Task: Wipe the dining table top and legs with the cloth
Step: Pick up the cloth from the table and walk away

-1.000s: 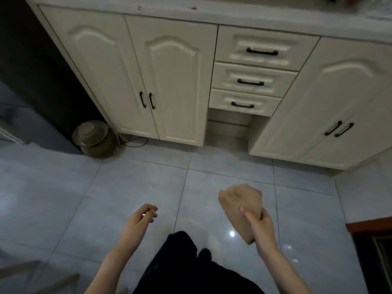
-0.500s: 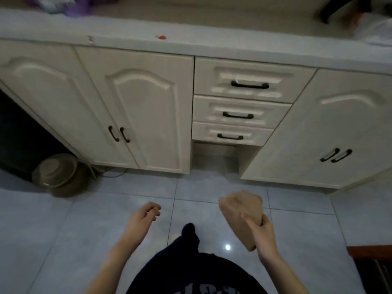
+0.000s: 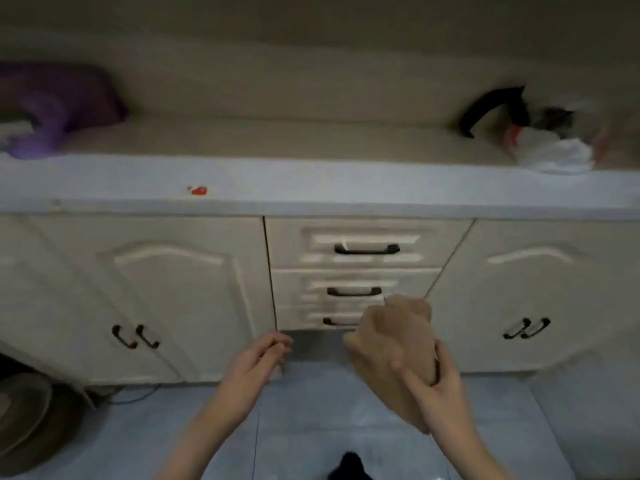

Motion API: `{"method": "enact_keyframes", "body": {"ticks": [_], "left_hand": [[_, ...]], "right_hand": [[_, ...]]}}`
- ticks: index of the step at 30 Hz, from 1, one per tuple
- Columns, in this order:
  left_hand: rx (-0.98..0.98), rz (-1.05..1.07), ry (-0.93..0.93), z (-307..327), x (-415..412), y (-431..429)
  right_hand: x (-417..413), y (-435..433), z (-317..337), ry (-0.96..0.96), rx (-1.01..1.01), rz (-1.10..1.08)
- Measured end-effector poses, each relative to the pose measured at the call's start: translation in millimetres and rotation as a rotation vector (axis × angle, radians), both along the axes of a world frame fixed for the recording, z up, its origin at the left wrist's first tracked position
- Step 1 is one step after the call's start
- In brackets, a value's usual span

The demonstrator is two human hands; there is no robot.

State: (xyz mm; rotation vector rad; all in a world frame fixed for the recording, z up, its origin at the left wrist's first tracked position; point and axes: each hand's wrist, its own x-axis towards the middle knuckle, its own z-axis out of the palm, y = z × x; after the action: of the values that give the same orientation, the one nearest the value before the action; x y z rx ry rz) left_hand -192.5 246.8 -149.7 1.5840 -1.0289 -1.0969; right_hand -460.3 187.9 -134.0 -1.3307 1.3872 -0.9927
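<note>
A crumpled tan cloth (image 3: 391, 341) is held bunched and upright in front of the person's body, clear of the floor. It is gripped low down by the right hand (image 3: 440, 393), whose fingers (image 3: 439, 370) curl round its lower half with the thumb laid across the front. This looks like a carrying hold, keeping the loose fabric gathered rather than spread flat for wiping. The left hand (image 3: 256, 362) hangs free just beside it, fingers loosely curled toward the thumb and pinching nothing, seemingly ready to help open or fold the cloth. Behind both hands stands a cream panelled kitchen cabinet (image 3: 173, 289) with three stacked drawers with black bar handles (image 3: 287, 244). A purple plastic bag (image 3: 65, 105) and a crumpled white bag (image 3: 557, 155) lie well apart on its pale top. Pale blue-grey floor tiles (image 3: 311, 410) run beneath. No dining table is in view, so the wiping of top and legs appears not yet begun, and the person is judged to be on the way to it
</note>
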Motion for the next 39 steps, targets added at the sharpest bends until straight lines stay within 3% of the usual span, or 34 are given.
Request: {"method": "enact_keyframes", "body": {"ticks": [9, 15, 17, 25, 29, 31, 33, 35, 36, 39], "left_hand": [[-0.459, 0.019, 0.087, 146, -25, -146], [-0.325, 0.019, 0.321, 189, -21, -232], [-0.354, 0.104, 0.299, 194, -24, -253], [-0.484, 0.308, -0.021, 168, -14, -285], [-0.435, 0.381, -0.182, 151, -5, -290], [-0.376, 0.390, -0.385, 151, -3, -292], [-0.265, 0.404, -0.714, 154, 0, -291], [-0.219, 0.390, -1.012, 154, 4, -287], [-0.233, 0.345, -1.102, 155, 4, -285], [-0.287, -0.004, -1.210, 155, -6, -281]], "right_hand": [[24, -137, 149, -0.216, -0.240, 0.229], [55, -211, 184, -0.258, -0.214, 0.333], [65, -239, 178, -0.283, -0.171, 0.330], [75, -296, 159, -0.197, -0.296, 0.184], [82, -312, 153, -0.157, -0.325, 0.185], [85, -321, 151, -0.097, -0.390, 0.196], [84, -330, 147, 0.123, -0.477, 0.225], [80, -331, 143, 0.520, -0.590, 0.243], [78, -329, 141, 0.657, -0.679, 0.261], [76, -317, 134, 0.773, -0.800, 0.509]]}}
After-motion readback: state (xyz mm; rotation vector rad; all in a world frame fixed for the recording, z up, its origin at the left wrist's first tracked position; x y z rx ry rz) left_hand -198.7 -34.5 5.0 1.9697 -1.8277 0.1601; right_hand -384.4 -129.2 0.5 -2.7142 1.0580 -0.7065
